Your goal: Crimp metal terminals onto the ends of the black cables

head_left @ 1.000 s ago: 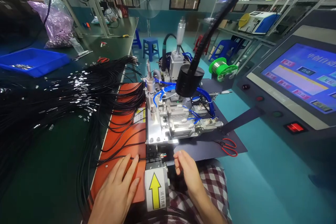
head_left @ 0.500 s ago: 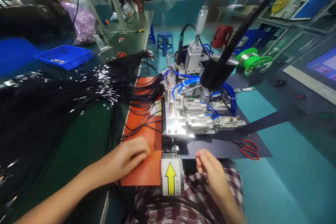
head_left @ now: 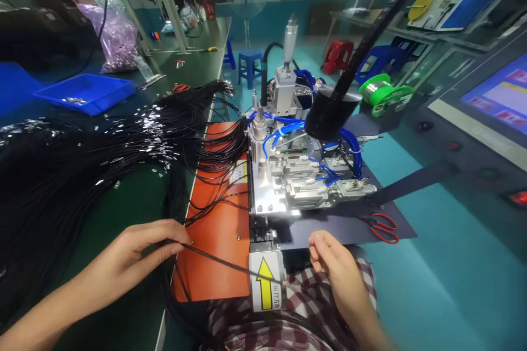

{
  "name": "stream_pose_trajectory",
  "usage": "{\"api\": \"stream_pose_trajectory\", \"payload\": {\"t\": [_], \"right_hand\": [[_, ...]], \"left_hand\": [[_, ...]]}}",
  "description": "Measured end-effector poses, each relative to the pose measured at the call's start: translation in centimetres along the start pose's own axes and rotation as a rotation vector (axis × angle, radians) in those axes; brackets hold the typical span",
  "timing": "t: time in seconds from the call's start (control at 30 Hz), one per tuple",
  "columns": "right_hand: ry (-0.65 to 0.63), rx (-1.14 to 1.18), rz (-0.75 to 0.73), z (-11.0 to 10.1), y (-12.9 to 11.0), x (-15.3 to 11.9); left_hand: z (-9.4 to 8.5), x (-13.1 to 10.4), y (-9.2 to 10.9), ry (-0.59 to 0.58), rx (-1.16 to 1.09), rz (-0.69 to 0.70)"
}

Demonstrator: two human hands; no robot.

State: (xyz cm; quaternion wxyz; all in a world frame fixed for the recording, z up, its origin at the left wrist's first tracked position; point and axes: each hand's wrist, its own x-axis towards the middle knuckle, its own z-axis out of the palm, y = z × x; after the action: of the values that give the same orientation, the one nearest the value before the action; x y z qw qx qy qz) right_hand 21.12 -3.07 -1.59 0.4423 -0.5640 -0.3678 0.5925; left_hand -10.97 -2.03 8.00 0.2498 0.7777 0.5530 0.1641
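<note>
A black cable [head_left: 222,260] runs from the fingertips of my left hand [head_left: 150,247], which is closed in a pinch on it. Its free end lies across the white guide with the yellow arrow [head_left: 265,299], above the orange board [head_left: 220,225]. My right hand [head_left: 335,263] hovers to the right of that guide, thumb and fingers pressed together; whatever they may hold is hidden. Beyond both hands stands a metal machine [head_left: 308,175] with pneumatic cylinders and blue tubes. Several cables lead into its left side.
Bundles of black cables [head_left: 49,175] with metal ends cover the left table. Red-handled pliers [head_left: 382,227] lie on the grey plate at right. A black cylinder on an arm [head_left: 329,115] overhangs the machine. A blue tray [head_left: 88,96] and green wire spool [head_left: 381,93] stand farther back.
My left hand has moved left and slightly down, and a cable now shows stretched from its fingers across the arrow guide. My right hand stays nearly in place. The whole view has shifted slightly.
</note>
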Motion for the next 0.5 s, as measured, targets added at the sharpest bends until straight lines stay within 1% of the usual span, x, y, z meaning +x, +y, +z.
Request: {"api": "stream_pose_trajectory", "payload": {"t": [0.03,0.1,0.17,0.23,0.3,0.37,0.43,0.5], "right_hand": [[-0.012,-0.015,-0.012,0.2,-0.2,-0.1],[-0.080,-0.023,-0.026,0.8,-0.5,-0.5],[-0.194,0.022,-0.033,1.6,-0.7,-0.9],[-0.233,0.047,-0.032,2.3,-0.9,-1.2],[-0.216,0.045,-0.043,2.8,-1.0,-1.4],[-0.195,0.027,-0.078,3.1,-1.3,-1.6],[-0.196,0.016,-0.117,3.2,-1.7,-1.8],[-0.219,0.035,-0.128,2.8,-2.2,-1.9]], "left_hand": [[0.2,0.1,-0.1,-0.030,-0.048,-0.010],[1.2,0.2,-0.4,-0.077,-0.093,-0.020],[2.6,0.3,-0.5,-0.064,-0.076,-0.003],[4.1,0.4,0.1,-0.064,-0.029,0.036],[5.3,0.8,1.5,-0.084,0.027,0.086],[6.4,1.3,3.7,-0.129,0.031,0.132],[7.2,2.3,6.2,-0.230,-0.076,0.154],[7.9,3.5,8.0,-0.308,-0.236,0.108]]}}
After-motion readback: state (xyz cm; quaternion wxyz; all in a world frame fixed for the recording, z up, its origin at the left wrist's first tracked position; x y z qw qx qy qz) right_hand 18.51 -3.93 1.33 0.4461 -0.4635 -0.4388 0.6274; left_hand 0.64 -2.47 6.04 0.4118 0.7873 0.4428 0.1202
